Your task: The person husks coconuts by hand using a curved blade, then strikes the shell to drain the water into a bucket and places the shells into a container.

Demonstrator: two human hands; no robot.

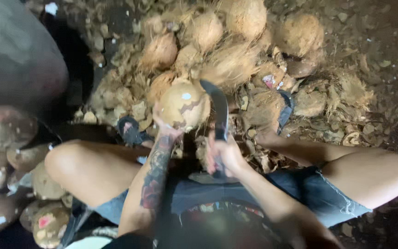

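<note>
Fingers of the left hand [164, 127] are curled shut around the near underside of a coconut [184, 105], holding it up between the knees. Fingers of the right hand [224, 154] are closed on the handle of a curved dark blade [218, 110], whose edge lies against the right flank of the coconut.

Condition of the held coconut: most of its visible surface is smooth and pale, with a few dark patches of remaining skin and one small white spot near the top. Judged from this, the husk is already off and the trimming is well advanced; the dark patches are what is left.

Beyond the coconut, away from the person, lies a heap of fibrous husked coconuts [229, 41] mixed with torn husk scraps [125, 99]; these appear not yet trimmed. Left of the coconut, beside the person's left knee, sits a group of rounded mottled coconuts [5, 133] with pale spots, probably finished pieces, though blur prevents certainty. Right of the coconut, more husk fragments [346, 92] cover the floor [392, 55]. Sandalled feet [132, 131] rest just below the coconut on either side.
</note>
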